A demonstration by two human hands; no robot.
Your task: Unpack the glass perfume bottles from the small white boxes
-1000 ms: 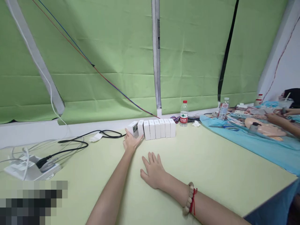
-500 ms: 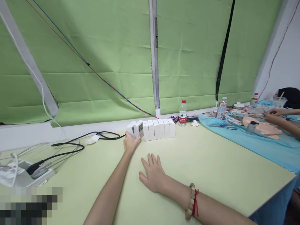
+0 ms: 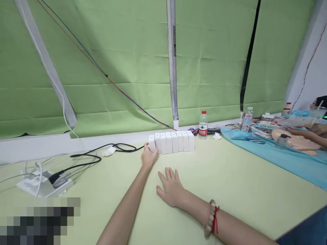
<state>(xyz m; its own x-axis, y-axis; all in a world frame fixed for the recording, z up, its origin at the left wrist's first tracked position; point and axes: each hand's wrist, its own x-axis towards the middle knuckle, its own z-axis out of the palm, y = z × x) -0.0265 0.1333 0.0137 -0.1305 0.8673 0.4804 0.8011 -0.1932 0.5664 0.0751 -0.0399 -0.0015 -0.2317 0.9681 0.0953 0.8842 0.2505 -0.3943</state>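
A row of several small white boxes (image 3: 174, 143) stands upright near the back of the table (image 3: 219, 177). At the row's left end, my left hand (image 3: 149, 157) grips the last white box (image 3: 151, 143), thumb on its right side and fingers round its left. This box stands slightly nearer to me than its neighbour, and my hand hides its lower part. My right hand (image 3: 170, 189) lies palm down on the table in front of the row, fingers spread, holding nothing. A bead bracelet (image 3: 209, 219) and a red string circle that wrist.
A red-capped water bottle (image 3: 203, 126) and a crumpled tissue (image 3: 217, 136) are right of the boxes. Black cable (image 3: 87, 156) and a white power strip (image 3: 63, 187) lie left. Blue cloth (image 3: 281, 160) with scissors (image 3: 251, 140) and a co-worker's arm (image 3: 308, 136) are at right.
My left hand has brought the two left boxes, which were tilted with dark printed sides showing, up against the row. My right hand stays flat on the table. The view has shifted slightly left.
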